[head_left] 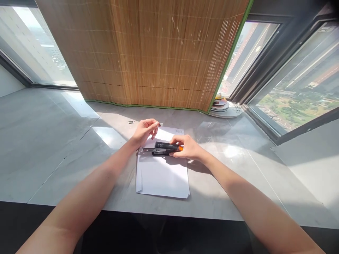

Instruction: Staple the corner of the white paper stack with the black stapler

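Observation:
My right hand point(185, 147) grips a black stapler point(165, 145) with an orange end, lying on its side above white paper point(164, 176). The stapler is opened, and its thin metal part sticks out to the left. Up and to the left of it, my left hand point(148, 129) has thumb and index finger pinched together. At those fingertips is a tiny strip point(160, 124) that looks like staples; most of it is hidden. The paper lies flat on the grey marble-like sill, with a corner bent at its lower left.
Small dark strips point(131, 122) lie on the sill point(66, 141) left of the paper. A bamboo blind point(159, 53) with green edging hangs just behind. Several stacked plates point(224, 107) stand at the back right by the window. The sill's front edge runs below the paper.

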Tool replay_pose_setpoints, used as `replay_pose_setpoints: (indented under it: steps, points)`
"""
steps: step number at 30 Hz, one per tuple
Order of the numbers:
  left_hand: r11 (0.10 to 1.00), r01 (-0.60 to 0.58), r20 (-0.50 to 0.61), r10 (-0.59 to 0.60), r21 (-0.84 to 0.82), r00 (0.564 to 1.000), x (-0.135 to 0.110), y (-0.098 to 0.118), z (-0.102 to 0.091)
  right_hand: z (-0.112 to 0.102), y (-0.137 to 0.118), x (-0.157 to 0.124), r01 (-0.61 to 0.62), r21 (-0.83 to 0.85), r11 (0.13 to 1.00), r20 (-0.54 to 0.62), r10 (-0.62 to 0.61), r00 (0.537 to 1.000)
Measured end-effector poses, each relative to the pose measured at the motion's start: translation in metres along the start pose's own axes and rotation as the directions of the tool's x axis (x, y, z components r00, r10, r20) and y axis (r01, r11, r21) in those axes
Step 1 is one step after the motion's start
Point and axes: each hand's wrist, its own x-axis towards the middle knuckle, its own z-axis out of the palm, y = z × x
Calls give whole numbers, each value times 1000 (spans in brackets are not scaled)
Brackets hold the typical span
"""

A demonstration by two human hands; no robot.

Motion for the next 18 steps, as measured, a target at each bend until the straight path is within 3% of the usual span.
replay_pose_setpoints:
  steps: [5,8,11,14,18]
  points:
    - [1000,-15,69,14,22,997,-3,3,1,-9,3,-1,-16,83,996,31,13,999]
    - [998,-21,160,10,64,987,-7,8,3,-8,2,1,73,135,988,-120,-56,991]
    - [996,-9,223,-12,92,975,-9,12,6,-5,-2,1,207,110,972,-261,-173,950]
    - [994,-7,240,-20,112,971,-10,12,6,0,-5,2,289,112,951,-227,-258,939]
    - [992,-16,223,-12,124,975,-10,10,6,5,-5,3,290,73,954,-160,-276,948]
